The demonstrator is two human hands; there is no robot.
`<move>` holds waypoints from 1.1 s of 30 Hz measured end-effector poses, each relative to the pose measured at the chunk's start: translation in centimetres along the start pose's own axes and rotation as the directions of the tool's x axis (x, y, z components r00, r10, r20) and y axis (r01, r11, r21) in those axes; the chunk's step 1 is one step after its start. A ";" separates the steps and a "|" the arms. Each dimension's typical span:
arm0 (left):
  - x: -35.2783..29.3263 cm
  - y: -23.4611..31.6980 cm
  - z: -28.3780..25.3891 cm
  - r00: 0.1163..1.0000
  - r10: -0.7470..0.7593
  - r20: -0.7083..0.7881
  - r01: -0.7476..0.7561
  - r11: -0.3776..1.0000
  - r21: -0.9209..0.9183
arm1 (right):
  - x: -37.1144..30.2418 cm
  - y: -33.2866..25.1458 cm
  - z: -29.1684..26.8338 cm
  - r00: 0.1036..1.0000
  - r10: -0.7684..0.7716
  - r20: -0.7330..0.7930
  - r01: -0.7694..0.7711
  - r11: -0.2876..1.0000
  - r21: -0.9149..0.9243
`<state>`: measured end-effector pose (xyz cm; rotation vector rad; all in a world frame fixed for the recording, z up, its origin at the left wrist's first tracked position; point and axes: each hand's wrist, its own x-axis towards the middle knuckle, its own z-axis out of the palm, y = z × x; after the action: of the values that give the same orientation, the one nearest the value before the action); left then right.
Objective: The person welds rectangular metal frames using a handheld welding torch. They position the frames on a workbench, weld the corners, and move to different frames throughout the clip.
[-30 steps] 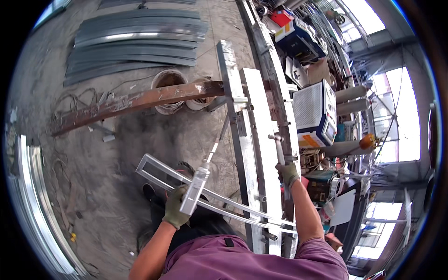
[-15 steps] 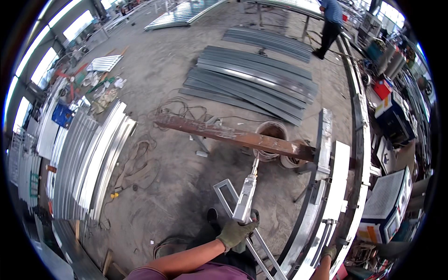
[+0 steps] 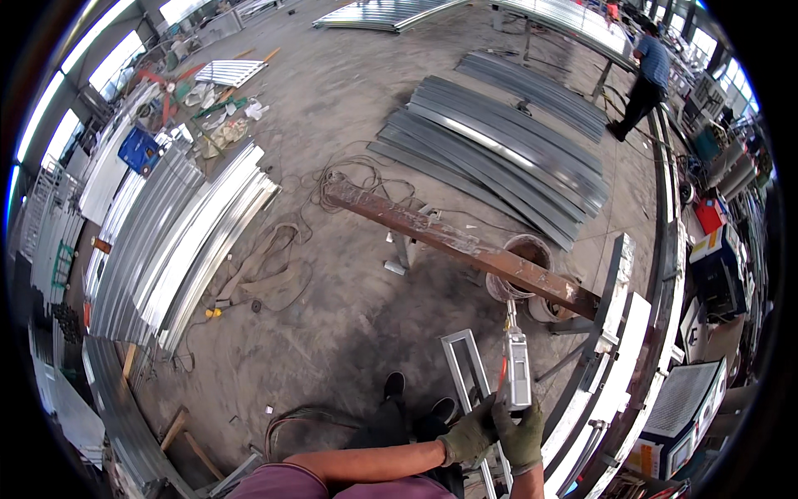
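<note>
Far left stacks: I see bundles of long pale metal sheets lying on the concrete floor, running from near left toward the far middle, with a blue box beyond them.
Floor middle: a tan strap or cloth lies beside the stacks, and thin cables loop further off.
Rusty beam: a long brown steel beam crosses the middle on a small stand, slanting from far left to near right.
Bucket: a round bucket sits just behind the beam's right part.
Grey sheets: a fan of dark curved sheets lies far right of centre, and a person in a blue top walks beyond it.
Left hand: my gloved left hand is curled shut around the lower end of the silvery metal bar, near the bottom edge.
Metal bar: it stands nearly upright in front of me, its top reaching toward the beam; a rectangular metal frame lies just left of it.
Right hand: my gloved right hand is also closed around the bar, touching the left hand.
Right side: a long curved metal rail runs near to far, with boxy machines to its right.
</note>
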<state>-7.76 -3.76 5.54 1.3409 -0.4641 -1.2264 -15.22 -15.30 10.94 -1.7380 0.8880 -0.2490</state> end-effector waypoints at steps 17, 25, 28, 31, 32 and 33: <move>-3.0 -1.4 -2.8 0.993 0.117 0.020 -0.118 0.988 0.098 | 5.9 -15.4 -4.7 0.995 -0.035 0.091 0.053 0.979 -0.198; 0.2 -2.2 -4.9 1.000 0.020 0.003 -0.019 0.862 0.507 | 9.3 -14.7 -1.9 0.917 0.155 0.368 -0.081 0.975 -0.207; 0.4 -2.2 -5.2 0.998 0.064 0.004 -0.050 0.729 0.683 | 9.6 -15.3 -2.5 0.877 0.153 0.455 0.055 0.910 -0.412; 0.3 -1.0 -4.6 0.982 -0.048 0.185 -0.149 0.416 0.897 | 10.6 -17.2 -4.0 0.855 0.147 0.497 0.131 0.866 -0.482; 0.2 -1.2 -4.3 0.979 -0.063 0.193 -0.165 0.314 0.935 | 11.3 -18.0 -3.9 0.835 0.177 0.520 0.167 0.820 -0.547; 0.6 -1.2 -3.8 0.976 -0.110 0.189 -0.151 0.288 0.946 | 11.9 -18.6 -3.5 0.825 0.172 0.538 0.186 0.816 -0.547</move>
<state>-4.76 -2.22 3.28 2.2051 -1.6002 -1.0437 -0.80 -23.88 25.70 -2.2034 0.5231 0.5938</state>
